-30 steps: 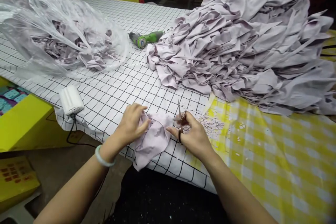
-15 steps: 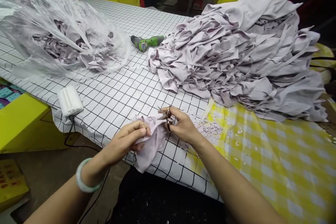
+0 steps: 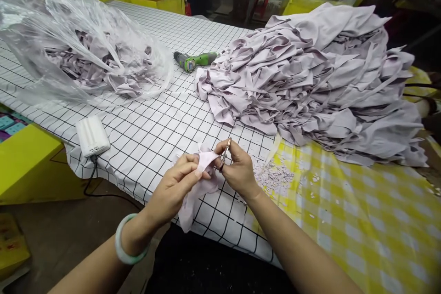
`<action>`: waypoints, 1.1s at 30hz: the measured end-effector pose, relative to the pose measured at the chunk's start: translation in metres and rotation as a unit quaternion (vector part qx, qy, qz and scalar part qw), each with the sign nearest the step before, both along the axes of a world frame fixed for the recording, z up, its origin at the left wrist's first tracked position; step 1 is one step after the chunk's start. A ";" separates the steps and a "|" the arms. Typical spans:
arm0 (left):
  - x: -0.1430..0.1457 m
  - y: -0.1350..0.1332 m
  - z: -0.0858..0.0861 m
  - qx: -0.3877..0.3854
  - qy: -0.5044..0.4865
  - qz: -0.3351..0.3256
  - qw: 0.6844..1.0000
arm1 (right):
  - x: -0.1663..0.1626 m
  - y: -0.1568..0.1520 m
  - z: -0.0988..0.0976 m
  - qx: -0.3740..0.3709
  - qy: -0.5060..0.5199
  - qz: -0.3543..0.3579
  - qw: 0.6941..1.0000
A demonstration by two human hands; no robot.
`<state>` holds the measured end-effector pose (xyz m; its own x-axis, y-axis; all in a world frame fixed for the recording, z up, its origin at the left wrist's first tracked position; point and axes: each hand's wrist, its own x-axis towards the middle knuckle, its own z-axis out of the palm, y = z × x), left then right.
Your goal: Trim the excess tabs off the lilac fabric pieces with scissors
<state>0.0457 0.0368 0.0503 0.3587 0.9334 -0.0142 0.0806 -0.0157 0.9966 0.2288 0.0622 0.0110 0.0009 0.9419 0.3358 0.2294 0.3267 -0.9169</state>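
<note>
Because the left hand's [image 3: 175,186] fingertips lie right beside the edge where the lilac cloth piece [image 3: 198,188] meets the right hand [image 3: 239,170], a careless closing of the scissors [image 3: 225,154] could nick a finger. The cloth looks thin and limp, so if either grip slackened, it would probably fold under the blades and be cut in the wrong spot. It also droops over the near edge of the gridded tablecloth [image 3: 158,124], and that hanging part might drag the piece out of line.

The left hand reaches in from the near left, its thumb and forefinger pinching the cloth at the top, the other fingers curled beneath. The right hand comes from the near right, fingers bent around the scissors' handles; its fingertips seem to meet the cloth's right corner (the blades are too hidden to judge whether they are parted). Just right of this hand lie small scraps [image 3: 275,174]; on the far right rises a large heap of lilac cloth [image 3: 292,78].
</note>
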 end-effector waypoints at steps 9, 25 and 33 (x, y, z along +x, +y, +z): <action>0.008 0.005 -0.006 0.056 -0.085 0.082 0.991 | -0.031 -0.038 -0.002 -0.151 0.052 0.099 0.982; 0.016 -0.004 -0.015 0.168 0.007 -0.016 0.986 | 0.024 -0.045 0.023 -0.087 -0.250 0.113 0.958; 0.019 -0.007 -0.019 0.190 0.019 -0.019 0.981 | 0.027 -0.047 0.024 -0.071 -0.256 0.105 0.958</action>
<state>0.0646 0.0298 0.0316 0.3995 0.8596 0.3185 0.1090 -0.3895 0.9145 0.2561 0.0156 0.0349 -0.3241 0.9396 0.1096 0.6044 0.2948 -0.7402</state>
